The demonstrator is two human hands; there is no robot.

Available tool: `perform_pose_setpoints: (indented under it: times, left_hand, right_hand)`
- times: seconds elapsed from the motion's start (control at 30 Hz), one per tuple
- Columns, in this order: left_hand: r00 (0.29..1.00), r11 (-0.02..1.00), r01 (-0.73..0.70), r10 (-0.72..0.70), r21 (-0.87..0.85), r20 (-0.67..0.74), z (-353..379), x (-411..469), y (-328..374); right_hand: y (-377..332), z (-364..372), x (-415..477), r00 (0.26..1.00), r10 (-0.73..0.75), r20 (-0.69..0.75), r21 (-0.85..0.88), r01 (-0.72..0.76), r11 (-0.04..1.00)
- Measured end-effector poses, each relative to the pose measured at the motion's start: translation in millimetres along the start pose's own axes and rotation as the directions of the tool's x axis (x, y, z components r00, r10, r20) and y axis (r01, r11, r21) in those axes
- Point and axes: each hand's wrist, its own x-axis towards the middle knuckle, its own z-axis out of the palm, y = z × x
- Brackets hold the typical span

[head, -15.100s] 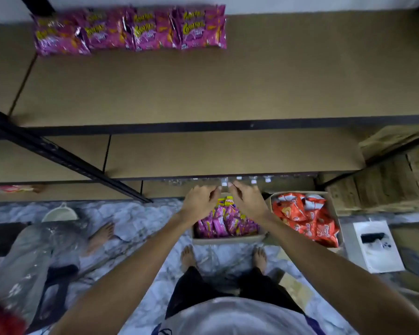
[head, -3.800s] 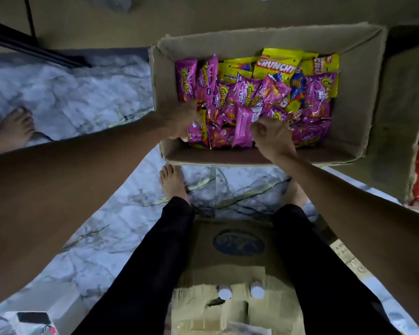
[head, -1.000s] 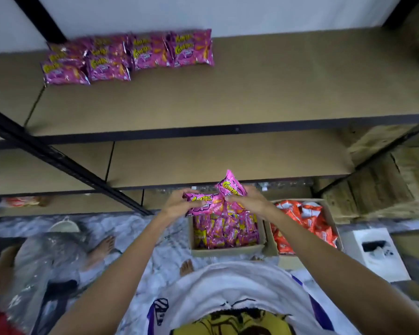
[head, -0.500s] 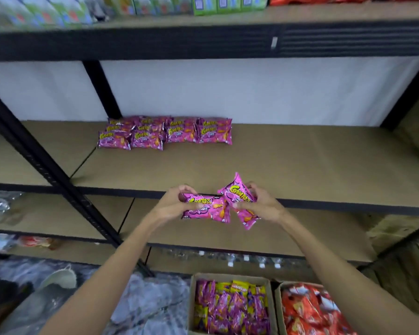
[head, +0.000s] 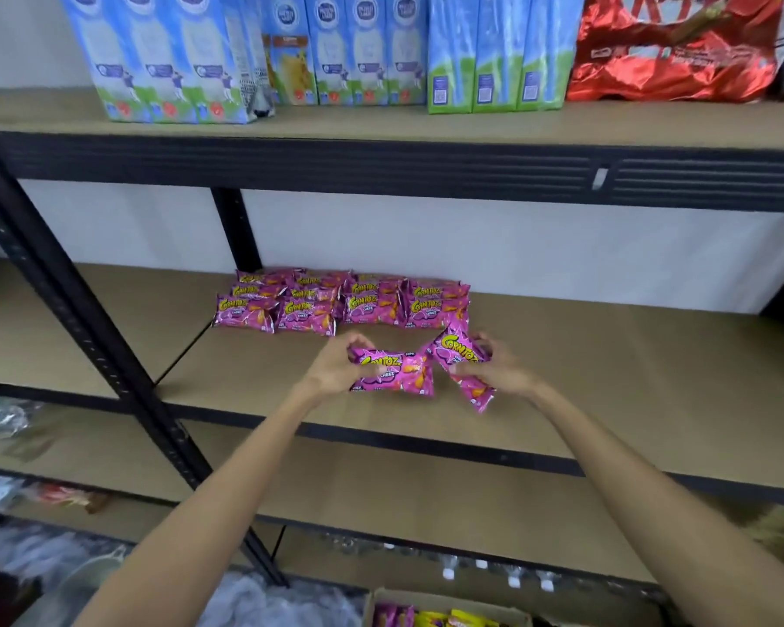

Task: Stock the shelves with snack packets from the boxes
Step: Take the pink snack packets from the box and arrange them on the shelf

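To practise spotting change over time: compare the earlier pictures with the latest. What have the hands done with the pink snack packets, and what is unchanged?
Both hands came up from the box to the middle shelf. The left hand took hold of a level pink packet, the right hand of a tilted pink packet; neither is set down yet. The stacked packets at the back of the shelf stayed put.

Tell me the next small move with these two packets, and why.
Probably reach forward and lay both beside the pink row. The left hand grips the left packet, the right hand the right packet, both short of the row, with bare shelf to its right.
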Motion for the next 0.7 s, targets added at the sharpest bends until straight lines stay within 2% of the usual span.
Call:
perform_pose_setpoints:
  times: [0.3, 0.5, 0.7]
  left_hand:
    - [0.997, 0.995, -0.060, 0.056, 0.079, 0.057, -42.0, 73.6, -27.5]
    - [0.994, 0.990, -0.079, 0.087, 0.114, -0.073, -45.5, 109.2, -43.0]
    - [0.987, 0.950, -0.035, 0.081, 0.309, -0.137, -39.9, 125.8, -45.8]
  right_hand:
    - [-26.1, 22.7, 68.6, 0.988, 0.064, -0.140, -0.101, -0.078, 0.992]
    - [-24.7, 23.6, 92.4, 0.983, 0.081, -0.167, -0.166, -0.109, 0.980]
    - [-16.4, 14.6, 104.6, 0.985, 0.094, -0.143, -0.226, -0.125, 0.966]
